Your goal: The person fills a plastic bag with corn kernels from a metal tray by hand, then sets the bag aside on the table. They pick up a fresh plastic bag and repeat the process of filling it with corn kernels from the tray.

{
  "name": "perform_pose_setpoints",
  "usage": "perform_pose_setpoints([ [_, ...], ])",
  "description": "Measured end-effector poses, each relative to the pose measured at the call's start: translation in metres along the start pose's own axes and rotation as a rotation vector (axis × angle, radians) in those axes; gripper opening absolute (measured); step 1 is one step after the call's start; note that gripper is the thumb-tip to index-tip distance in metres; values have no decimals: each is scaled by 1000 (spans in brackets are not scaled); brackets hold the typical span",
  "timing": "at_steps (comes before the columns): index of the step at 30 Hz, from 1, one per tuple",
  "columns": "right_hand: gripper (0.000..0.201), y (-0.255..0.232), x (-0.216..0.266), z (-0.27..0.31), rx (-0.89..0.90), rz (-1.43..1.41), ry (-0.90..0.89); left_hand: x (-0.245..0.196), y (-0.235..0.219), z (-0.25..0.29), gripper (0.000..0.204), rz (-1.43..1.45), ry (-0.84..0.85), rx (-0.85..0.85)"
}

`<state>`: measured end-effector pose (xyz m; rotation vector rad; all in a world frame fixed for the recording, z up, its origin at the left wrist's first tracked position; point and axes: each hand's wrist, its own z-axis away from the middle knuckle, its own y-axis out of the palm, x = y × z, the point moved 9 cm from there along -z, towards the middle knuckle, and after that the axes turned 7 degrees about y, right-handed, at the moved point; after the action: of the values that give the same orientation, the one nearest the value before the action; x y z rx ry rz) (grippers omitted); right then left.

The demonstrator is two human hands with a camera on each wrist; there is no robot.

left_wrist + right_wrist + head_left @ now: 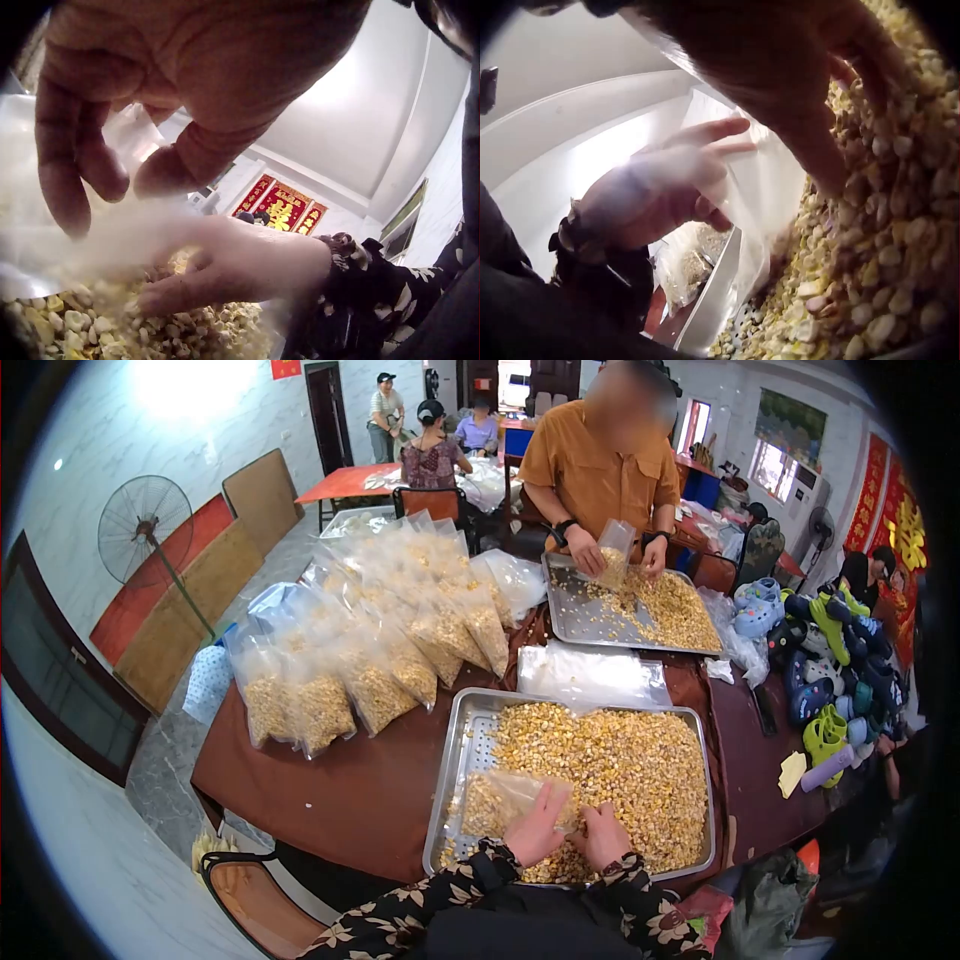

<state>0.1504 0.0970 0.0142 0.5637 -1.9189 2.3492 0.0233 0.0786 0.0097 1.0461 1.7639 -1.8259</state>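
A clear plastic bag, partly filled with corn kernels, lies tilted over the left side of a metal tray. My left hand holds the bag near its mouth, and the left wrist view shows thumb and fingers around the thin film. Beside the mouth, my right hand reaches down into the loose corn kernels. In the right wrist view its fingers extend into the kernels, some tips hidden among them. The film stands between the two hands there.
Many filled bags stand at the left of the table. Flat empty bags lie behind my tray. Across from me, a person fills a bag over another tray. Shoes are heaped at right; a chair is front left.
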Motion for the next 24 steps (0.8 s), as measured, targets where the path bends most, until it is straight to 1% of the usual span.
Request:
perform_pose_setpoints([
  [1,41,7,-6,-6,12,-26,21,1,1,0,76,4,1,3],
  [2,26,12,-15,-14,-40,-102,15,1,0,0,76,11,10,-13],
  [3,26,15,-20,-18,-38,-100,17,0,-4,0,76,18,19,-29],
  [4,20,12,-25,-20,-69,-165,28,-1,-7,0,76,21,18,-27],
  [5,14,10,-31,-23,-100,-229,41,-4,-9,0,75,48,-21,34],
  [6,9,6,-28,-29,-110,-190,-64,-4,-7,1,74,75,-59,95],
  [7,9,7,-32,-30,-107,-188,-58,0,-2,2,74,79,-60,101],
  [9,10,-10,-36,-30,-76,-379,62,-1,-5,0,83,86,85,-64],
  [10,10,-14,-37,-31,-108,-502,32,4,2,-1,83,99,80,-45],
  [12,9,-4,-34,-33,166,-944,230,4,1,0,85,68,91,-57],
  [13,11,-8,-27,-32,159,-980,203,3,3,1,85,90,87,-23],
  [14,13,-13,-19,-32,146,-1015,171,1,-2,0,84,91,92,-49],
  [15,14,-14,-11,-32,166,-1032,156,-1,-7,-1,83,88,98,-79],
  [16,15,-15,0,-30,185,-1052,132,-5,-7,-2,83,100,104,-57],
  [18,17,-14,19,-24,194,-1034,142,-3,-9,-4,80,63,38,-38],
  [20,20,-14,31,-21,205,-1014,142,-3,-10,-4,79,94,33,-25],
  [21,22,-27,41,-20,95,-825,3,-2,-10,-4,78,122,20,-28],
  [22,23,-38,50,-17,-9,-630,-133,-3,-11,-5,78,115,45,-28],
  [23,23,-40,47,-19,-9,-629,-124,-2,-10,-4,78,120,46,-21],
  [24,23,-39,38,-24,10,-665,-71,-2,-12,-4,78,99,62,-40],
])
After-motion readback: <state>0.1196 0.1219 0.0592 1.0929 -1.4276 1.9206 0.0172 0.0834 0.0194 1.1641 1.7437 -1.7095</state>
